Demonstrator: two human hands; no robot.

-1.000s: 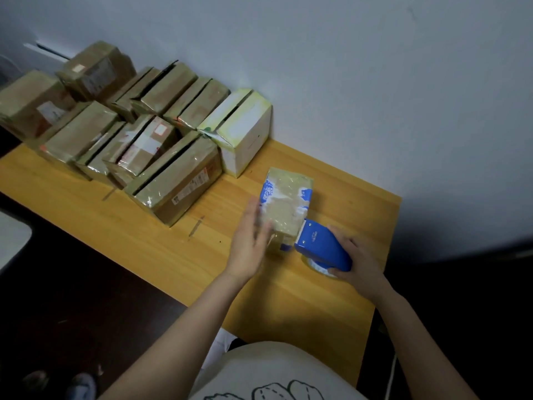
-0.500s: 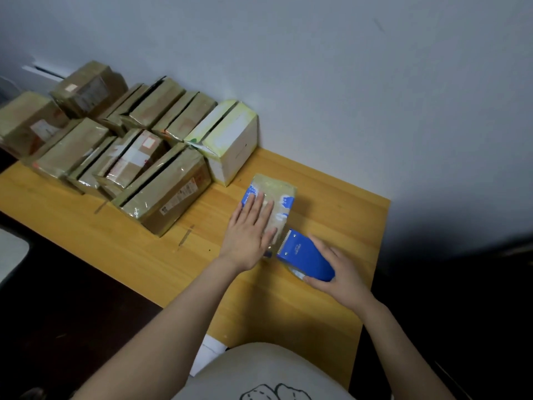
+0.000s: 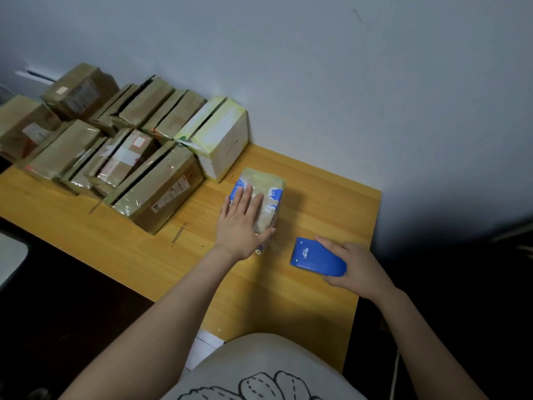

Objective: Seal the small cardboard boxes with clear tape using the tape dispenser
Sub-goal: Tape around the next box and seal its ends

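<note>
The left hand (image 3: 245,217) is pressing flat on the tape-covered small box (image 3: 269,181) mid-tabletop (image 3: 317,301) while the right hand (image 3: 359,268) is gripping the tape dispenser (image 3: 315,256) near-right of it, apart, suggesting this box is nearly sealed.

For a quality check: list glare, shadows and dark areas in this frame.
Head view: dim light; glare on the taped brown boxes; the small box under the left hand throws a shadow rightward on the table; the frame's right edge sinks into black; the tape dispenser in the right hand is sharp.
</note>
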